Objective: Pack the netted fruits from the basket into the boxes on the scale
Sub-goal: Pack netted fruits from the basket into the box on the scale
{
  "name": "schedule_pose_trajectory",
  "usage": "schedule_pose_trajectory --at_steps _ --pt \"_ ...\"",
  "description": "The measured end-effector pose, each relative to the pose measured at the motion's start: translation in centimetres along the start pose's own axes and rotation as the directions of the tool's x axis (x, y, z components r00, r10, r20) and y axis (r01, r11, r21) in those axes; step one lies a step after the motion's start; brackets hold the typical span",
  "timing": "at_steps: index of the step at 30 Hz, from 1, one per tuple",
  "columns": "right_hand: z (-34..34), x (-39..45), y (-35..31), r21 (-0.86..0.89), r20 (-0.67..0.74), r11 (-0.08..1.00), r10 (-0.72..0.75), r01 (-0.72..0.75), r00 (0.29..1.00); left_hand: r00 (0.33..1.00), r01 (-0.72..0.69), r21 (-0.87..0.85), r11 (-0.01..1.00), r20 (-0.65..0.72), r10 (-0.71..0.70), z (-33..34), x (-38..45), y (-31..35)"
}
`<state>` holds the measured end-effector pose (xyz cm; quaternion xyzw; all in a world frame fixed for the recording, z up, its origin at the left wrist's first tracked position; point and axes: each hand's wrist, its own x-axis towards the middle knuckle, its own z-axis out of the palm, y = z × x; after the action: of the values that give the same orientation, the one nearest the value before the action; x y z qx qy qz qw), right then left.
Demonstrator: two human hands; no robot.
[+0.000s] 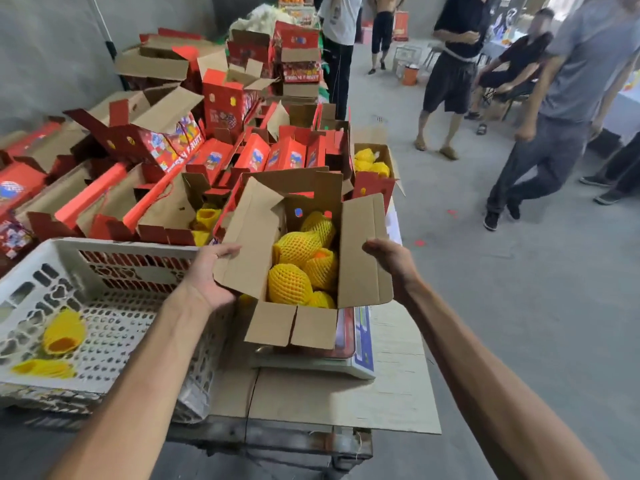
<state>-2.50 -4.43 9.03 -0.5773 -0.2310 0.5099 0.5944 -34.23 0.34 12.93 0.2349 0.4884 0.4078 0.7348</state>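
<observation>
Left hand (pixel 211 275) grips the box (pixel 304 258) flap; right hand (pixel 391 261) grips the right flap; fruits (pixel 298 265) soft, box probably heavy; lift from beneath.

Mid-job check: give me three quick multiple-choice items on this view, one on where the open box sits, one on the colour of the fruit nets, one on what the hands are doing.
1. Where is the open box?
A. inside the white basket
B. on the scale
C. on the floor

2. What colour are the nets on the fruits?
A. yellow
B. white
C. green

3. What are the hands doing?
A. both hang idle
B. both reach into the basket
C. each is at a side flap of the box

Key: 1 B, the scale shows under it. 2 A, all the nets are yellow. 3 C, the left hand grips the left flap, and the right hand is at the right flap.
</observation>
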Motion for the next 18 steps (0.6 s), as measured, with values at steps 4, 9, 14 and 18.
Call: schedule_pose_trajectory --at_steps 4,9,14,18 --pt "-0.7 1.1 0.4 -0.013 0.02 0.999 0.045 -0.045 0.999 0.999 -0.021 -0.001 1.0 -0.027 0.021 1.1 1.2 -0.7" --pt "-1.7 1.0 0.6 0.007 0.115 0.993 0.117 -0.118 0.987 0.998 -0.039 -0.026 0.999 -0.056 0.038 1.6 1.3 -1.4" --pt "-3.3 -0.5 0.7 0.039 0.291 0.983 0.163 -0.182 0.943 0.971 -0.238 -0.167 0.957 -0.05 0.233 1.2 -0.8 -5.5" --pt "-6.5 -1.6 1.9 0.058 0.353 0.966 0.215 -0.25 0.911 0.932 -0.263 -0.204 0.943 -0.306 0.194 1.1 -2.9 -11.5"
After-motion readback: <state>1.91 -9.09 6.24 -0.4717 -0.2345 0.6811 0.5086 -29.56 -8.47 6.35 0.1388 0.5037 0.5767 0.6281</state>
